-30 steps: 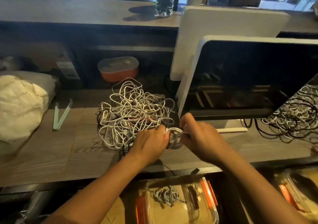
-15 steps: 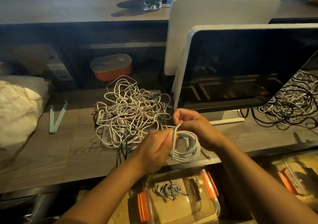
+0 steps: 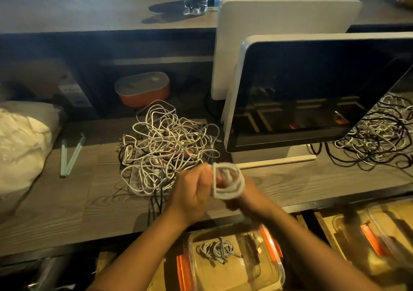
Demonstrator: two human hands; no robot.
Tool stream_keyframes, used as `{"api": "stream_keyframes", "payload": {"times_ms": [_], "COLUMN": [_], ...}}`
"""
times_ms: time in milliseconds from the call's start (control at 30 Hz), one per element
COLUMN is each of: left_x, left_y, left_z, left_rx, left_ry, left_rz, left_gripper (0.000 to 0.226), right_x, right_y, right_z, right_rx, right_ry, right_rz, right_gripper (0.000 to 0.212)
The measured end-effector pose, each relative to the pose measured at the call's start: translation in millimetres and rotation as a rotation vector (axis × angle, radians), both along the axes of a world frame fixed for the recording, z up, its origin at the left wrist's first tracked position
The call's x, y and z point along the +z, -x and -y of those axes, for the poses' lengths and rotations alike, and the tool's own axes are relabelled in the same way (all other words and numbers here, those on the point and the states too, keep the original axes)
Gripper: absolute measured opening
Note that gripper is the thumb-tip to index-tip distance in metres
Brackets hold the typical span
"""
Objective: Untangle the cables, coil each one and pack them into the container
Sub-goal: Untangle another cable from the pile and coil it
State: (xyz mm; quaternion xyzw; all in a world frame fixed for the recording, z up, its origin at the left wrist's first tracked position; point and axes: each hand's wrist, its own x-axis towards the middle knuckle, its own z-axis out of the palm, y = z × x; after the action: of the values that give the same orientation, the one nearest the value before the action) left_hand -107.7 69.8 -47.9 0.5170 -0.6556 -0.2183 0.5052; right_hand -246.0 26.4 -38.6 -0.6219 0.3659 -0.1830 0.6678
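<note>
A tangled heap of white and dark cables (image 3: pixel 166 144) lies on the wooden desk (image 3: pixel 55 201), left of a monitor. In front of it both hands hold a coiled white cable (image 3: pixel 226 182) above the desk edge. My left hand (image 3: pixel 193 190) grips the coil's left side. My right hand (image 3: pixel 248 195) is mostly hidden behind the coil, with fingers through its loops. Below the desk stands a clear container (image 3: pixel 232 259) with orange clips; one coiled white cable (image 3: pixel 218 249) lies inside it.
A white-framed monitor (image 3: pixel 312 94) stands at right, with another cable tangle (image 3: pixel 380 138) beside it. An orange lidded box (image 3: pixel 143 88) sits behind the heap. A white bag (image 3: pixel 20 143) and pale green sticks (image 3: pixel 71 156) lie at left. A second container (image 3: pixel 384 234) is at lower right.
The white cable has gone from a small bundle at desk level to a tighter coil held between both hands, which have drawn closer together. The view has shifted slightly.
</note>
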Motion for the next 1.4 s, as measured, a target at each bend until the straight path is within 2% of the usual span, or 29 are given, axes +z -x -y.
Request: {"api": "stream_keyframes", "payload": {"times_ms": [67,133,233,333,433,533,667,767,867,967,1100,1267,1333,1400], "left_x": [-4,-11,-21,-16,-15,-12,-10,-7,-6,-7,-3,-10,-16,-15], "left_y": [-6,-13,-24,-28,-24,-14,-1,2,-3,-3,-1,2,5,10], "left_z": [10,15,15,12,10,10,6,-2,-9,-13,-13,-16,-12,-10], "left_rx": [0.18,0.326,0.419,0.355,0.215,0.124,0.037,-0.061,-0.212,-0.327,-0.387,-0.286,-0.158,0.009], "left_ry": [0.035,-0.032,-0.146,-0.287,-0.381,-0.449,-0.505,-0.501,-0.61,-0.647,-0.604,-0.542,-0.535,-0.573], "left_rz": [0.091,0.257,0.476,0.614,0.745,0.863,0.922,0.83,0.598,0.393,0.312,0.031,-0.18,-0.429], "left_gripper": [0.039,0.039,0.05,0.047,0.041,0.038,0.034,0.033,0.036,0.033,0.03,0.034,0.035,0.033], "right_x": [-10,-16,-5,11,26,35,32,28,22,14,6,-6,-4,-1], "right_y": [-9,-15,-15,-4,4,6,6,11,22,32,32,24,18,10], "right_z": [-18,-29,-29,-20,-8,0,16,25,30,33,33,27,15,0], "right_rx": [0.034,0.051,0.124,0.226,0.251,0.307,0.382,0.399,0.313,0.289,0.281,0.141,0.032,-0.018], "right_ry": [0.037,0.14,0.364,0.625,0.724,0.714,0.592,0.419,0.167,-0.021,-0.195,-0.339,-0.328,-0.219], "right_rz": [-0.1,-0.186,-0.409,-0.655,-0.739,-0.726,-0.699,-0.624,-0.422,-0.318,-0.185,-0.035,0.01,0.018], "right_gripper": [0.018,0.019,0.016,0.016,0.011,0.003,0.016,0.017,0.016,0.016,0.01,0.015,0.009,0.009]}}
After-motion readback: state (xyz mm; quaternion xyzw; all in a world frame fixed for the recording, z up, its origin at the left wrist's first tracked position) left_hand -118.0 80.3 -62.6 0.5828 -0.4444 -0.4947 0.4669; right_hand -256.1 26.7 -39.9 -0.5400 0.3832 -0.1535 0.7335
